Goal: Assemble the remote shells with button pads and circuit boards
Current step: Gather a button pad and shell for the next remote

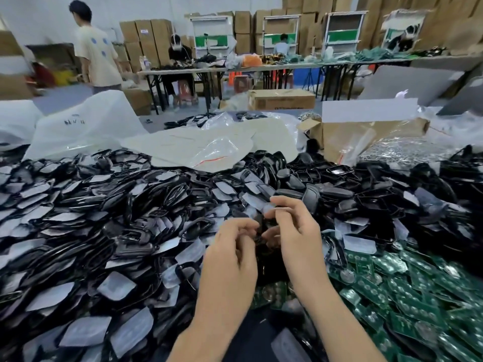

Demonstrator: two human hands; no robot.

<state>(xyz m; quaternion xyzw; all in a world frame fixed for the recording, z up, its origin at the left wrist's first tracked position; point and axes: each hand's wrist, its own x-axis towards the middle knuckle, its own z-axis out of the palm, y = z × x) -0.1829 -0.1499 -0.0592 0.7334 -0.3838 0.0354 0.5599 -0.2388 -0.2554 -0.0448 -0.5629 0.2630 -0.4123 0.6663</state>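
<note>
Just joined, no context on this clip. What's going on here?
A person holds a small dark part between both hands. The left hand and the right hand have their fingers curled round it, just above the heap. The part is too blurred to identify. A large heap of black shells, many with pale film on them, covers the bench. Green circuit boards are piled to the right. Other people sit at tables at the back.

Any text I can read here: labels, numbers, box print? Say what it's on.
White bag: black marks, blurred.
Cardboard box: printed line, blurred.
Stacked carton: white label, too small.
Circuit boards: markings too small.
Dark part between left hand and right hand: no print seen.
Nothing reads clearly.
</note>
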